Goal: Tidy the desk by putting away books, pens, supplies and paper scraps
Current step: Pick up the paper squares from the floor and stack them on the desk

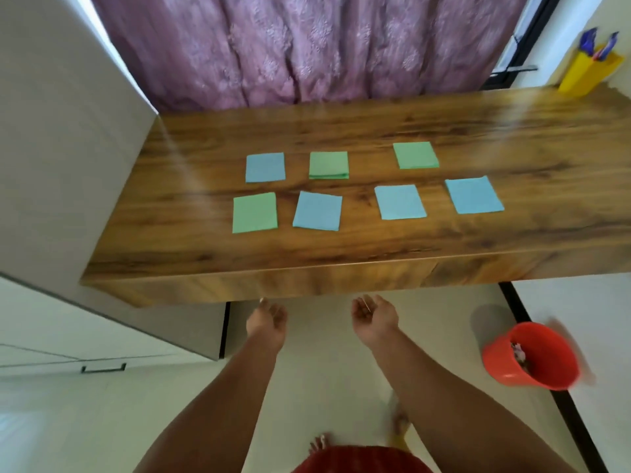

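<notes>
- Gathering the paper squares looks like the step in hand: seven lie flat on the surface (375, 254), all well apart from one another, three green and four blue.
- My left hand (267, 323) and right hand (375, 319) both hang below the front edge, fingers loosely curled, each grip empty and relaxed.
- I'd start with the green square (255, 212) nearest the front left, then the blue square (318, 211) just beside it, working along the front row toward the right edge.
- Thin paper on a glossy top probably won't pinch up cleanly, so I'd slide each square toward the front edge and catch it as it overhangs.
- Stacking them in one hand should save trips.
- The red bucket (532, 356) on the floor, right of me, already holds some scraps; I judge it the place for these.
- The yellow pen holder (587, 75) at the far right corner looks settled, so I'd leave it.
</notes>
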